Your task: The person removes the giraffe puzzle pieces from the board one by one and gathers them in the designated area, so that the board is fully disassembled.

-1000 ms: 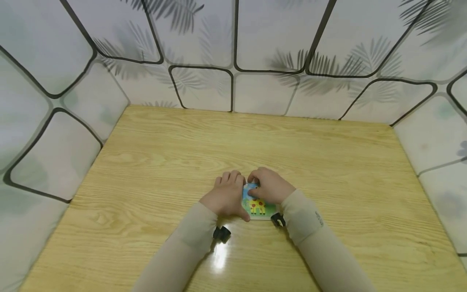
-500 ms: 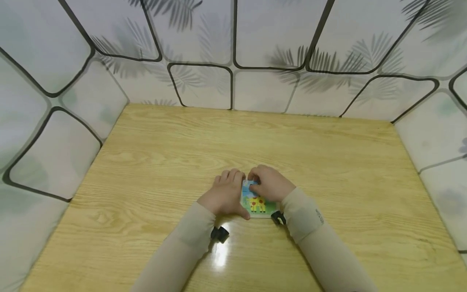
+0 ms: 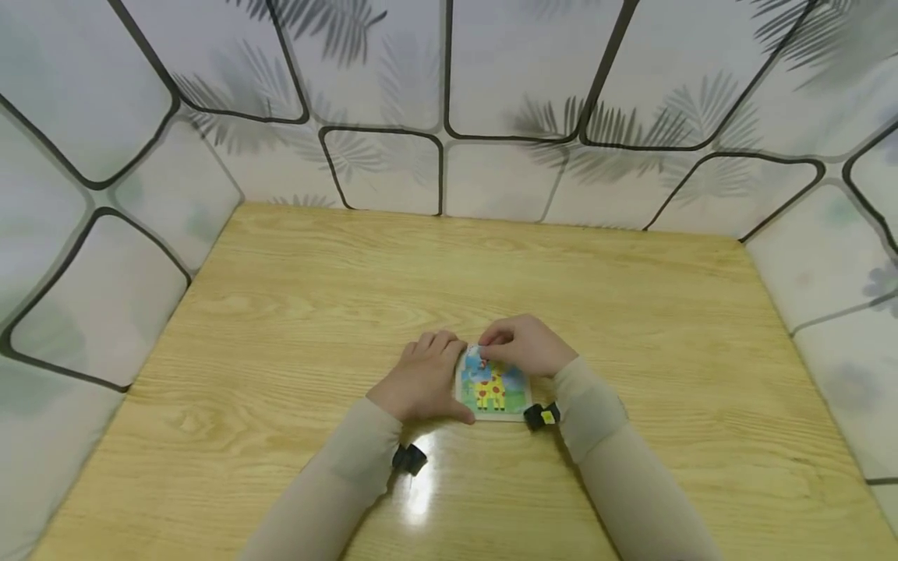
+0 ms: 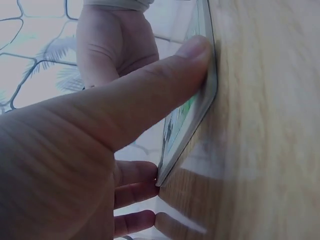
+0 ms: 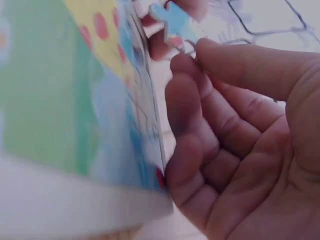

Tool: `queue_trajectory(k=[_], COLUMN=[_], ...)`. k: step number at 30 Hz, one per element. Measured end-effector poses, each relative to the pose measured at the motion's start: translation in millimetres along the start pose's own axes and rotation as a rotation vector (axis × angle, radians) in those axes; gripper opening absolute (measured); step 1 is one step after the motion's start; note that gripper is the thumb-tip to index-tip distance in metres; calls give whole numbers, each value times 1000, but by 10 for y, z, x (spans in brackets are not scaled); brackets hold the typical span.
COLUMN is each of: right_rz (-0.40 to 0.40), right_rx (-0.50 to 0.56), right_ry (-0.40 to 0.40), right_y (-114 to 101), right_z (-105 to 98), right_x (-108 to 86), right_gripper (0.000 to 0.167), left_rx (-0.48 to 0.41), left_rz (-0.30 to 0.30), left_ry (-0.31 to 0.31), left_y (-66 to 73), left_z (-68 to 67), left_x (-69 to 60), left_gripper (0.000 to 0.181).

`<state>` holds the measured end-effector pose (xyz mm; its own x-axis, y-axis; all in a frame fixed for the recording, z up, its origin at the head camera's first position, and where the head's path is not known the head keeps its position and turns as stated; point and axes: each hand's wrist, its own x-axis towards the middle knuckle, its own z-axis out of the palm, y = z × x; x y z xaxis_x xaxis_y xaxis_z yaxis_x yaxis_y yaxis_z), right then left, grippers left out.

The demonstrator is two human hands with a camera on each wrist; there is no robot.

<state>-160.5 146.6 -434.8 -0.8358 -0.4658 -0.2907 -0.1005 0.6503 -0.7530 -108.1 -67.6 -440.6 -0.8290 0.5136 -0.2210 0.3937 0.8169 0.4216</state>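
A small giraffe jigsaw puzzle (image 3: pixel 519 401) lies flat on the wooden desk (image 3: pixel 316 312), between a person's two hands. The giraffe is yellow with red spots. It stands on green grass, with blue around its top, and the puzzle has a pale rim.

The left hand (image 3: pixel 422 380) is on the left side of the puzzle. Its fingers are stretched out and not curled up. The thumb reaches across to the near left corner and presses on the rim, and some fingertips are at the far left corner.

The right hand (image 3: pixel 532 347) is over the top part of the puzzle. It pinches a little puzzle piece (image 5: pixel 176 24) with the thumb and a finger, and the other fingers are bent in. The piece is mostly blue with a bit of red, and it is tipped up. I can't tell if it touches the puzzle.

Both arms have long, light sleeves (image 3: pixel 351 448). There is a black box (image 3: pixel 410 460) at the left wrist and another black box at the right wrist, with a yellow patch on it. A bright shiny spot is on the desk near the left wrist. The pale walls (image 3: pixel 505 86) have dark lines and gray leaves on them
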Motion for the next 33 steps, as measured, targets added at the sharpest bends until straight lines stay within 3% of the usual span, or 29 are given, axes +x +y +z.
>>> queue_trajectory(k=[7,11,15,20,33], right_rz=[82,115,174,227,264], right_rx=[345,380,346,280,-110], right_ry=[-13,22,58,35,-1], right_y=[151,288,456,608,560], right_z=[-177,-364,-572,-705,-669], right_x=[-38,-152,-322,-474,-569], right_gripper=[25,28,27,29,15], left_rx=[26,21,7,18,27], left_rz=[-6,-4,14,1,6], left_ry=[-12,-20,-29,-14,-25], left_y=[-14,0,29,31,31], left_z=[4,0,-12,-34,-25], left_x=[-14,-28,-34,-47,-22], left_gripper=[109,110,110,110,111])
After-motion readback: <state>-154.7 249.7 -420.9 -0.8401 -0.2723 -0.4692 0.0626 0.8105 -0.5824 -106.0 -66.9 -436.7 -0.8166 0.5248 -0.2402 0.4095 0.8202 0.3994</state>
